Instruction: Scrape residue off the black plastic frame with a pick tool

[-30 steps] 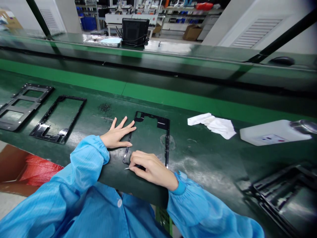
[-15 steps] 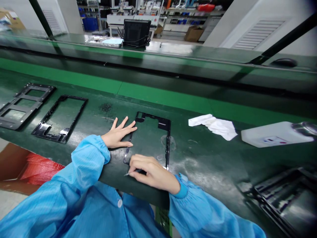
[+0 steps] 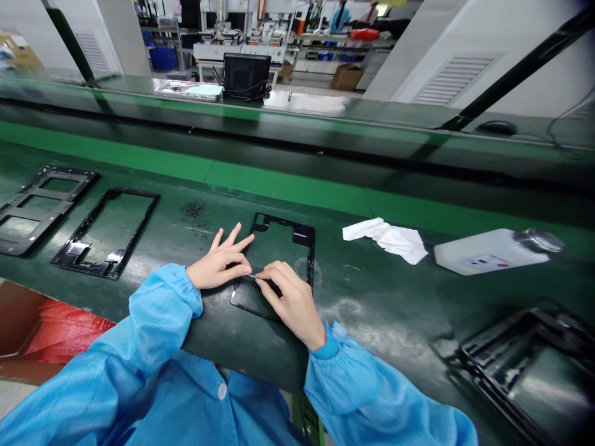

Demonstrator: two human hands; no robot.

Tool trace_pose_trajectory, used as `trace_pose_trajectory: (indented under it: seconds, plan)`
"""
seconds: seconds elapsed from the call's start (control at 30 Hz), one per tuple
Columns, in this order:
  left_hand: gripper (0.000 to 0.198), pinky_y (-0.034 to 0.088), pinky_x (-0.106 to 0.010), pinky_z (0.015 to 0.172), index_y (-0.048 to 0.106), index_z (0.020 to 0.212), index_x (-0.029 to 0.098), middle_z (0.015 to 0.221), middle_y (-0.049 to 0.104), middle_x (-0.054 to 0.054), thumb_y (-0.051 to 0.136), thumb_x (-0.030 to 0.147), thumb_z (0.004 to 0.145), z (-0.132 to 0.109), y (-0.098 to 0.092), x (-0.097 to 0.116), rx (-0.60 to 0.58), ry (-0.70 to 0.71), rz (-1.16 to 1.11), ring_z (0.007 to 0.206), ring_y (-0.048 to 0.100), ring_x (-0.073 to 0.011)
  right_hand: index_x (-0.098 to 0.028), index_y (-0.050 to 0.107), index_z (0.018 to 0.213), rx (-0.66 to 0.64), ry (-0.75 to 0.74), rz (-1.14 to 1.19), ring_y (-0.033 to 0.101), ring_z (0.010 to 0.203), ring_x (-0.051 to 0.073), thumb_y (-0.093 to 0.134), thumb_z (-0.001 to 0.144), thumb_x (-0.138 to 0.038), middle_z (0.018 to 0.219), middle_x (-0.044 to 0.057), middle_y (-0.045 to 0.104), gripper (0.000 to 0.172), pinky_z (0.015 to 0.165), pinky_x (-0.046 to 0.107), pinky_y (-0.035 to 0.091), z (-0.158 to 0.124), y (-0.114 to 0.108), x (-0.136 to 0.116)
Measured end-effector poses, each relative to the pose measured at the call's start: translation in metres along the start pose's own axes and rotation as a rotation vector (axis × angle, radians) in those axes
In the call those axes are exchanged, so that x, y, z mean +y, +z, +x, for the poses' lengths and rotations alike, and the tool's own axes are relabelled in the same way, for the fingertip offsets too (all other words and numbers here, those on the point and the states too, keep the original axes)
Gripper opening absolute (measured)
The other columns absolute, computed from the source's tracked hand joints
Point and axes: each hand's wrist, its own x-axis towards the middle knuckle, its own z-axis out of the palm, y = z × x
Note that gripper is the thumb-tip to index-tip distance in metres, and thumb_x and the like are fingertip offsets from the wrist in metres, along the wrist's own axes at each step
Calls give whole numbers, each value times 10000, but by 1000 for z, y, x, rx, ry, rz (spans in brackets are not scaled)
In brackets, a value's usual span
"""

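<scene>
A black rectangular frame point(image 3: 297, 238) lies flat on the green bench in front of me. My left hand point(image 3: 218, 263) rests on the frame's left edge; the thumb and forefinger pinch together while the other fingers spread out. My right hand point(image 3: 286, 297) lies over the frame's near part, fingers closed round a thin metal tool point(image 3: 256, 277). The tool's tip points left and meets the left hand's pinched fingertips. What the left fingertips hold is too small to make out.
Two more black frames point(image 3: 105, 229) point(image 3: 35, 207) lie at the left. A white cloth point(image 3: 385, 238) and a white bottle on its side point(image 3: 488, 253) lie at the right. Black trays point(image 3: 520, 359) sit at the near right. A red-lined box point(image 3: 46, 322) is below the bench edge.
My right hand has moved with the tool from the frame's near left corner up to its left edge. My left hand has gone from flat and spread to a thumb-and-forefinger pinch.
</scene>
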Motion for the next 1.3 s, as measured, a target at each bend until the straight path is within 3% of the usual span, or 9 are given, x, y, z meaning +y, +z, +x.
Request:
trace_pose_trajectory:
  seconds: [0.23, 0.37, 0.43, 0.5, 0.57, 0.63, 0.7, 0.83, 1.3]
  plan:
    - [253, -34, -557, 1149, 618, 829, 203, 1479, 419, -29, 481, 360, 971, -3, -4, 0, 46, 63, -58, 1467, 104, -246, -202, 579, 976, 25, -1, -12, 556, 914, 205, 493, 976, -248, 946, 62, 597, 98, 789, 339, 459, 0, 0, 0]
    - [250, -29, -611, 1130, 589, 802, 189, 1379, 542, -60, 490, 343, 973, -9, -13, -18, 274, -70, 153, 1451, 189, -266, -199, 573, 981, 30, 9, -26, 553, 921, 209, 494, 976, -253, 958, 67, 592, 96, 792, 342, 459, 0, -2, 0]
    - [273, -50, -635, 1117, 593, 769, 182, 1289, 616, -86, 540, 379, 951, -12, -15, -28, 377, -154, 280, 1436, 228, -293, -197, 573, 988, -36, -34, -38, 550, 923, 205, 495, 976, -248, 956, 65, 596, 94, 780, 329, 460, -1, -1, -1]
    - [263, -63, -654, 1106, 633, 853, 179, 1298, 605, -109, 585, 428, 921, -14, -13, -34, 421, -193, 365, 1434, 221, -325, -198, 574, 976, -141, -94, -59, 550, 916, 198, 490, 979, -244, 947, 59, 602, 96, 751, 308, 461, -3, 1, -2]
    - [332, -56, -649, 1110, 628, 1098, 188, 1407, 504, -117, 579, 461, 917, -14, -8, -32, 387, -160, 394, 1450, 155, -329, -200, 577, 949, -226, -140, -89, 550, 900, 189, 477, 984, -242, 938, 56, 605, 115, 718, 288, 459, -4, 3, -4]
    - [487, -45, -623, 1124, 490, 1349, 212, 1494, 383, -104, 528, 477, 942, -12, -1, -27, 274, -72, 376, 1465, 83, -302, -199, 583, 931, -264, -165, -118, 549, 887, 181, 461, 991, -237, 930, 55, 604, 141, 698, 274, 455, -6, 6, -5]
    - [570, -60, -611, 1125, 348, 1461, 238, 1520, 335, -91, 479, 484, 963, -9, 6, -22, 132, 12, 340, 1469, 48, -279, -197, 586, 919, -267, -176, -143, 546, 876, 176, 448, 996, -231, 925, 55, 603, 162, 690, 268, 451, -7, 8, -5]
    - [597, -116, -621, 1102, 235, 1509, 269, 1541, 289, -66, 436, 468, 983, -6, 16, -18, 5, 33, 299, 1471, 18, -267, -190, 582, 903, -269, -196, -185, 537, 859, 173, 436, 1001, -224, 922, 54, 600, 179, 678, 270, 438, -7, 12, -5]
    - [709, -166, -659, 1059, 139, 1532, 274, 1570, 196, -49, 484, 467, 944, -7, 11, -13, -73, -14, 259, 1469, -31, -292, -179, 591, 926, -308, -288, -190, 517, 815, 172, 355, 1023, -203, 938, 66, 624, 256, 665, 282, 427, -2, 12, -12]
